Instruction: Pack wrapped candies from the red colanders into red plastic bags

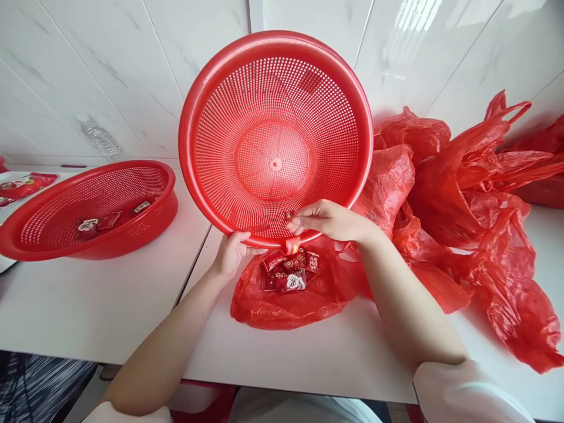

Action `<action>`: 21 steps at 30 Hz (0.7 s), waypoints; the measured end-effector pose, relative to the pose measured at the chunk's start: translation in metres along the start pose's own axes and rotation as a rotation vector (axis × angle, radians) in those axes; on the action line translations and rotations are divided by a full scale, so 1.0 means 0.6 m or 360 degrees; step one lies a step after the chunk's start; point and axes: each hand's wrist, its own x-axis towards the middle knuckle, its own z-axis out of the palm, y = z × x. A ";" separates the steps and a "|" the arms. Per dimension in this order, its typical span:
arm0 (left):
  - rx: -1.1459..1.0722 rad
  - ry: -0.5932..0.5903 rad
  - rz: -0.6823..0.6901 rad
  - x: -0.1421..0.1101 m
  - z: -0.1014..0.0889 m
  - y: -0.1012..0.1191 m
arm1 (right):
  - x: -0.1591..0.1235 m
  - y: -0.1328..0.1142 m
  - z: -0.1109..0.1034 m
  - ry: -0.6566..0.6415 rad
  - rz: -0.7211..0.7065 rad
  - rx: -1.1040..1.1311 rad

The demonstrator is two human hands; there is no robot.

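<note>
A large red plastic colander point(275, 76) is tipped on its side, its open mouth facing me. My left hand point(231, 252) grips its lower rim, thumb on the inside. Low inside the colander is my right hand point(324, 220), fingers drawn together beside a small dark wrapped piece point(289, 215); whether they hold it is hard to see. Over the lower rim lies a small red-and-yellow packet point(292, 245). Below, an opened red plastic bag point(282, 317) contains several small wrapped packets point(294, 281), mostly dark red, one with white print.
Another red colander point(165, 226) with a few packets stands on the left of the white table point(132, 305). Several red plastic bags point(462, 194) crowd the right side. A clear plastic bottle point(100, 138) is by the tiled wall point(110, 59) behind.
</note>
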 end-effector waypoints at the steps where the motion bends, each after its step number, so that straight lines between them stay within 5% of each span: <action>1: 0.0002 0.0003 -0.0004 0.000 0.000 0.001 | 0.000 0.001 0.001 0.0062 0.0007 -0.0046; 5: -0.0043 -0.0037 -0.0027 -0.001 0.002 0.000 | 0.013 0.023 0.018 0.0332 0.0072 -0.0631; 10: -0.0037 -0.0057 -0.0023 -0.004 0.004 -0.005 | 0.028 0.044 0.044 0.0131 0.0044 -0.0963; 15: 0.0018 -0.0088 -0.0071 -0.002 -0.002 -0.009 | 0.030 0.034 0.039 0.0158 0.0143 -0.0364; 18: 0.0036 -0.0090 -0.0029 -0.001 -0.005 -0.007 | 0.025 0.022 0.028 0.0046 0.0259 0.0343; 21: 0.0074 -0.0025 0.0021 0.000 -0.008 -0.001 | 0.014 0.005 0.018 -0.0110 0.0255 0.0628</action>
